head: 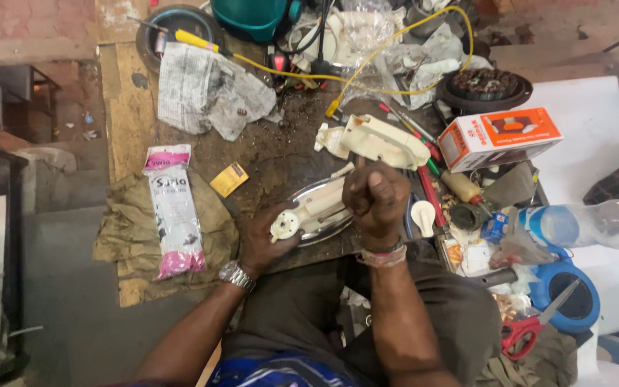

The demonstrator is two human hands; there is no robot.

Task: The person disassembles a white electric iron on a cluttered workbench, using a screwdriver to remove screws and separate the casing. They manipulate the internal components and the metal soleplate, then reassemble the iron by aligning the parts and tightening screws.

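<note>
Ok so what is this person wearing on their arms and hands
Both arms are bare, with no sleeves showing up to the bottom edge of the picture, and no gloves. The left hand has a silver metal wristwatch at the wrist. The right hand has a band of pale and reddish threads around the wrist, with a dark band beside it.

cream iron body (317,211) flat on workbench (266,154).

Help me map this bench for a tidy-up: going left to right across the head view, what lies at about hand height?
Pink-and-white packet → yellow card → left hand → right hand → orange-and-white box → clear plastic bottle.
</note>
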